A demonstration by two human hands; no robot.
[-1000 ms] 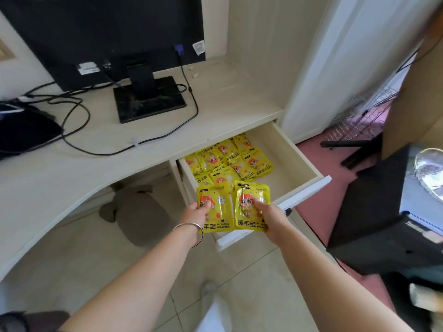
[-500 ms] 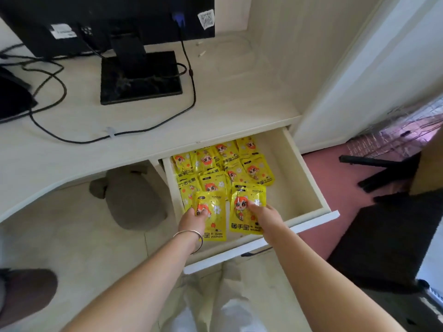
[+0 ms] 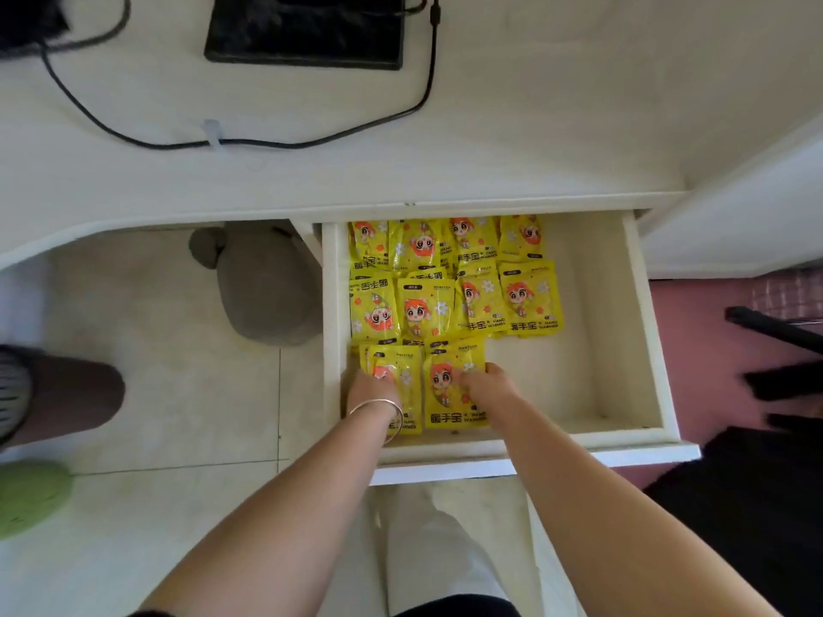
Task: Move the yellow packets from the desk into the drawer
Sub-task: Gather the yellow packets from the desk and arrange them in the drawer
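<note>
The white drawer (image 3: 614, 349) is pulled out below the desk (image 3: 490, 140). Its left half holds several yellow packets (image 3: 450, 282) with a cartoon figure, lying in rows. Two more yellow packets lie at the front of the drawer, side by side. My left hand (image 3: 372, 389), with a bangle at the wrist, rests on the left packet (image 3: 403, 385). My right hand (image 3: 487, 385) lies with its fingers on the right packet (image 3: 450, 389). Both packets look flat against the drawer floor.
A monitor base (image 3: 307, 31) and a black cable (image 3: 267, 142) lie on the desk. A grey slipper (image 3: 262, 287) sits on the tiled floor left of the drawer. Black chair legs (image 3: 775, 331) stand on the pink floor at right. The drawer's right half is bare.
My hands brought the two packets down from above the drawer front onto the drawer floor. The camera tilted to look straight down.
</note>
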